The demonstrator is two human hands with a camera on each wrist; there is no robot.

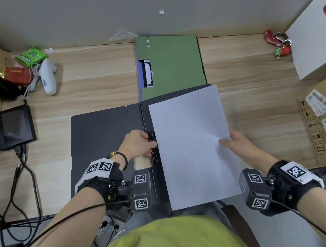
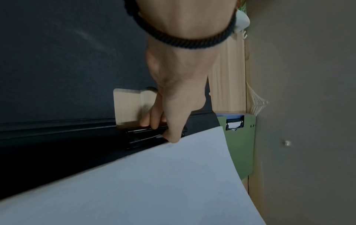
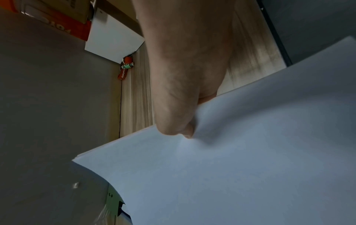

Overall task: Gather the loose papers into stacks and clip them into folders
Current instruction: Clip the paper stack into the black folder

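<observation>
Fingers (image 2: 154, 120) of the left hand (image 1: 137, 143) curl around the spring clip (image 1: 153, 144) at the spine of the open black folder (image 1: 104, 137) on the table (image 1: 91, 79). Right hand (image 1: 239, 145) pinches the white paper stack (image 1: 193, 146), its left edge beside the clip. Probably best: hold the clip lifted, slide the edge squarely underneath.
</observation>
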